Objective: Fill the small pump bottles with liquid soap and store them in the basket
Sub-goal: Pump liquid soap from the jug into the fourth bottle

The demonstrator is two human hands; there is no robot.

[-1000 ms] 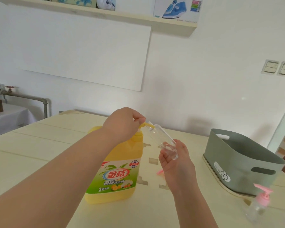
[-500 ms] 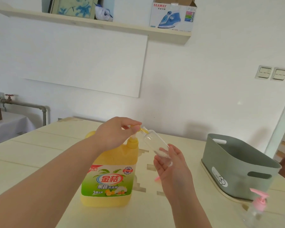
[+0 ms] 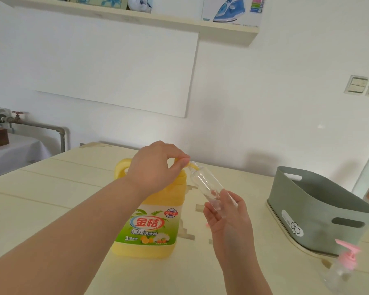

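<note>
One capped pump bottle (image 3: 341, 273) stands at the table's near right edge. The right hand (image 3: 228, 218) grips one uncapped clear bottle (image 3: 209, 188), tilted to the spout. The left hand (image 3: 156, 167) presses closed on the one yellow soap jug (image 3: 149, 220) pump. One grey basket (image 3: 320, 211) sits right; bare table (image 3: 41, 199) lies left.

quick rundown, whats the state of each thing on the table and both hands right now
left hand: on the pump head of the yellow jug
right hand: holding the clear bottle
clear bottle: uncapped, tilted, mouth at the spout, almost empty
yellow jug: upright on the table
grey basket: upright, no bottle visible inside
pink pump bottle: capped, upright on the table, looks empty
</note>
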